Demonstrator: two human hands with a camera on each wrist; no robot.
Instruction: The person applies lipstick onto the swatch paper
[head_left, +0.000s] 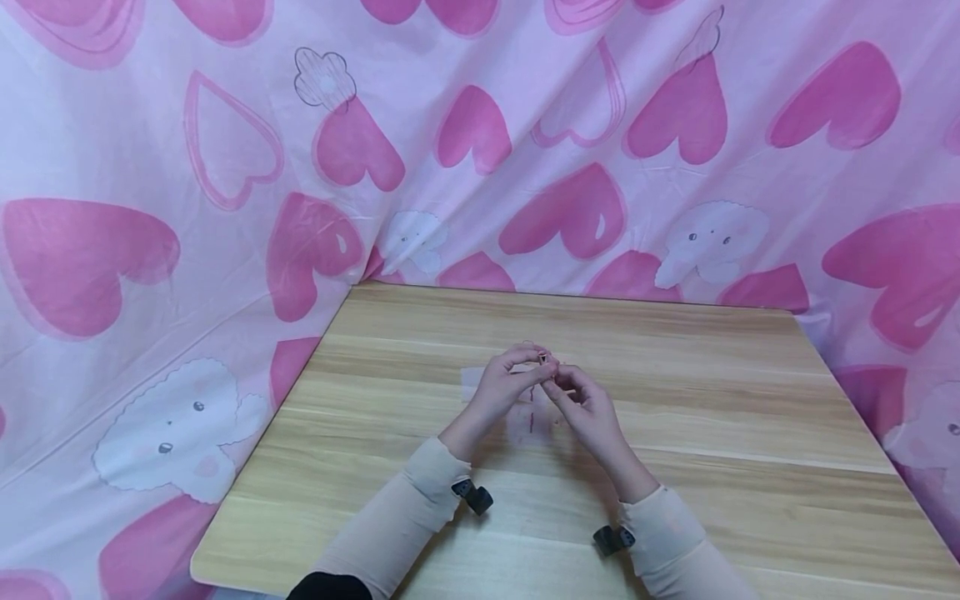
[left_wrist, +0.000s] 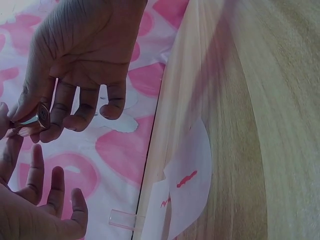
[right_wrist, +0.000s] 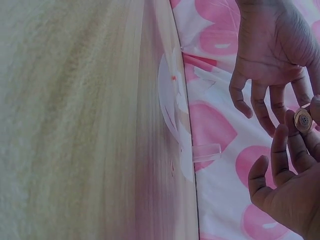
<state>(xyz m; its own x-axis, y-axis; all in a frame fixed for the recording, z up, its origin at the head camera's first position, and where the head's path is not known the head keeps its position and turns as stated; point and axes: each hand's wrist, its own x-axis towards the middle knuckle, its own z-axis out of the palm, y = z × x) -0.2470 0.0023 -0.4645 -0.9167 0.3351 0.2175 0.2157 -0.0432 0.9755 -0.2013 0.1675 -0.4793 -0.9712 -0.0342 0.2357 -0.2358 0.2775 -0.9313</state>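
Note:
A small gold-coloured piece with a round patterned face [right_wrist: 303, 120] is held up between the two hands, its shank mostly hidden by fingers. In the head view the left hand [head_left: 504, 383] pinches it from the left, and the right hand [head_left: 591, 408] holds it from the right with thumb and forefinger. The left wrist view has the left hand [left_wrist: 37, 205] below and the right hand [left_wrist: 85, 60] above, the round face [left_wrist: 44, 116] by the right fingers. Under the hands, thin pale paper [head_left: 528, 429] with red marks lies on the table.
A clear tube-like piece [left_wrist: 124, 218] lies beside the marked papers [left_wrist: 192, 187]. The wooden table [head_left: 750, 400] reaches back to a pink curtain [head_left: 420, 125] with hearts. Small dark cameras [head_left: 472, 497] sit on both wrists.

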